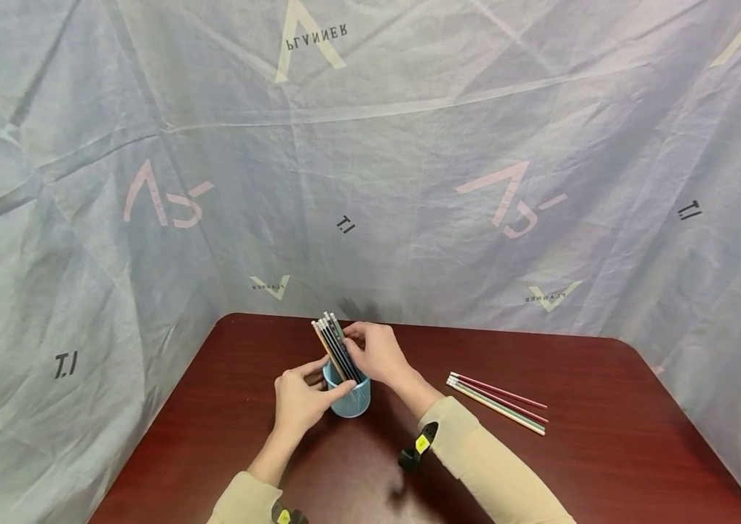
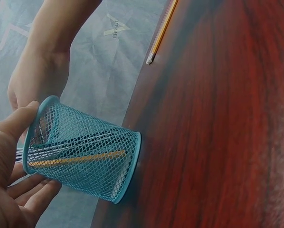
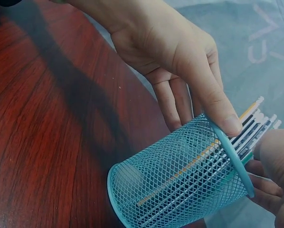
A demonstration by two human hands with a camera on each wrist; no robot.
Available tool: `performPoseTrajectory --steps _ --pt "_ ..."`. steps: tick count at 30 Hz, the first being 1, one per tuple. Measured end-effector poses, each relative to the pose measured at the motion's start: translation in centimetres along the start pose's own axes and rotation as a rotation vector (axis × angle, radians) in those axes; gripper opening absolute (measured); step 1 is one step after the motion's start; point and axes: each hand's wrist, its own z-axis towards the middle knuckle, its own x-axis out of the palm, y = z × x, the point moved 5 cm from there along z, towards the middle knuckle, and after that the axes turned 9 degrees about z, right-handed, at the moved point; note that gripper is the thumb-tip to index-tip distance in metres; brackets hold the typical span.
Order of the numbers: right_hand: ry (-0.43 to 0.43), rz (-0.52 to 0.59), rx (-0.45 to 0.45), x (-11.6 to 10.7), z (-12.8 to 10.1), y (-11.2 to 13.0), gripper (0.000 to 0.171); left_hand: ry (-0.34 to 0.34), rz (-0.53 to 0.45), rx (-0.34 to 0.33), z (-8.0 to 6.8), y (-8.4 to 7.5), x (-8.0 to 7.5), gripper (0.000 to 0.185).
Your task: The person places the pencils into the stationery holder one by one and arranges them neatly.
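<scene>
Mesh pencil cup (image 1: 349, 399), light blue, centre of frame on a dark red table (image 1: 606, 451). Left hand (image 1: 301, 399) cradles its wall, thumb on the rim, fingers lying fairly straight beneath. Right hand (image 1: 377, 351) pinches the bundle of pencils (image 1: 338, 349) standing in it, tilted toward upper left. Loose pencils (image 1: 498, 402) lie apart at right. Handling note: judged best to brace the cup firmly and guide the bundle straight, so no pencil snags the mesh.
</scene>
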Motion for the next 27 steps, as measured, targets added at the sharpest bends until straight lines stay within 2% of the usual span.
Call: performPoseTrajectory --steps 5,10,13,18,27 --pt "-0.016 0.008 -0.026 -1.2 -0.3 0.0 0.016 -0.015 -0.023 -0.005 0.0 -0.1 0.1 0.067" --pt "-0.052 -0.006 -0.061 -3.5 -1.0 -0.8 0.015 -0.025 -0.037 -0.020 0.0 0.1 0.2 0.067" --pt "-0.089 -0.026 -0.085 -5.4 -1.9 -1.6 0.014 -0.011 -0.037 -0.026 0.0 0.2 0.3 0.069" --pt "-0.100 -0.090 -0.085 -8.3 -3.6 -3.0 0.014 -0.005 -0.040 -0.036 0.0 0.3 0.3 0.070" --pt "-0.095 -0.183 -0.078 -11.5 -6.8 -5.0 0.013 -0.001 -0.036 -0.045 -0.2 0.2 0.1 0.070"
